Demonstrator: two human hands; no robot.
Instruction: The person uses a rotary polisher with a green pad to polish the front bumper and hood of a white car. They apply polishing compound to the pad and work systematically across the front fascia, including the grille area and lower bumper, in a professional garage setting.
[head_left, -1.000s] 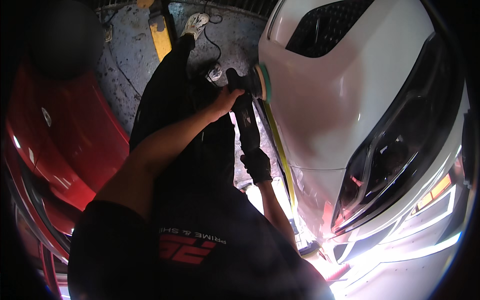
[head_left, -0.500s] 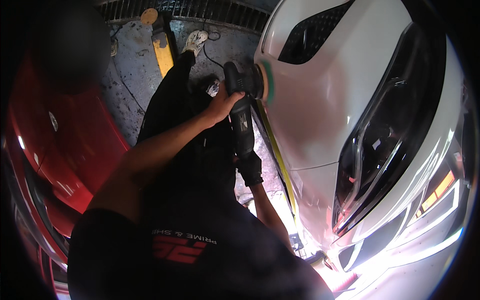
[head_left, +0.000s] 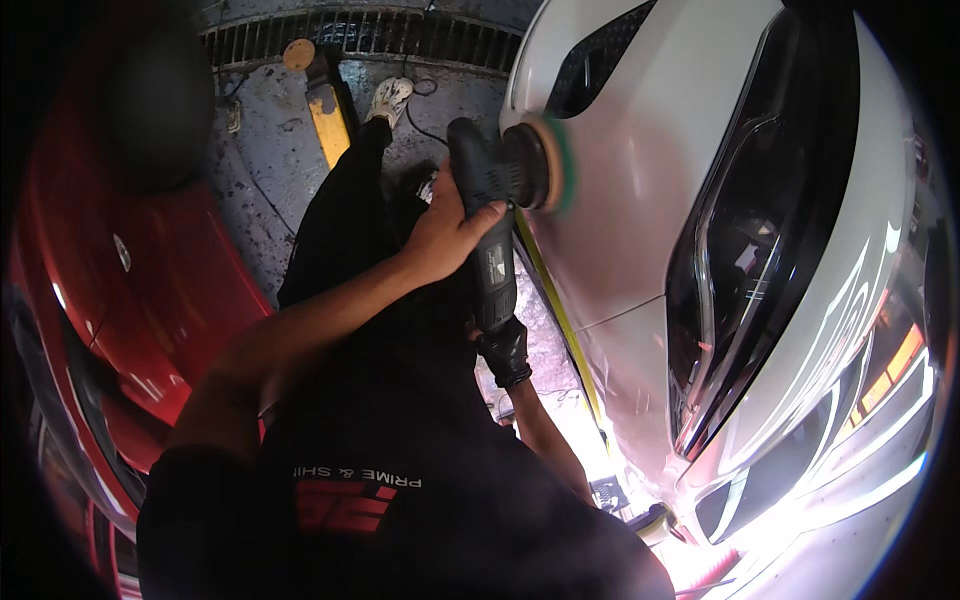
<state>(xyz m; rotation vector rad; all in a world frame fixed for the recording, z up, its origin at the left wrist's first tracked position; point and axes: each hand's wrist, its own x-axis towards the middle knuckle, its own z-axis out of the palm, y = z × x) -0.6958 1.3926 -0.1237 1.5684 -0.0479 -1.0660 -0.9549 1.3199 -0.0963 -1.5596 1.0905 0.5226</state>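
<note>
Both my hands hold a black power polisher (head_left: 492, 268) alongside a white car's front bumper (head_left: 625, 225). My bare left hand (head_left: 445, 230) is wrapped round the body just behind the head, its thumb laid across the top. At the rear end of the handle, my right hand (head_left: 503, 354) grips in a black glove, its fingers partly hidden. The round pad (head_left: 566, 168) has a green outer face turned toward the bumper and looks smeared by motion. It appears to press on the paint below a dark air vent (head_left: 598, 65).
A dark headlight (head_left: 745, 235) lies right of the polisher. Behind me on the left stands a red car (head_left: 165, 290). A yellow lift arm (head_left: 327, 118), a thin cable (head_left: 424, 126) and a drain grate (head_left: 370, 38) are on the floor. Bright light glares low on the right.
The polisher and both hands have shifted slightly right, with the pad farther over the bumper. My view has turned a little, and both hands keep their grip.
</note>
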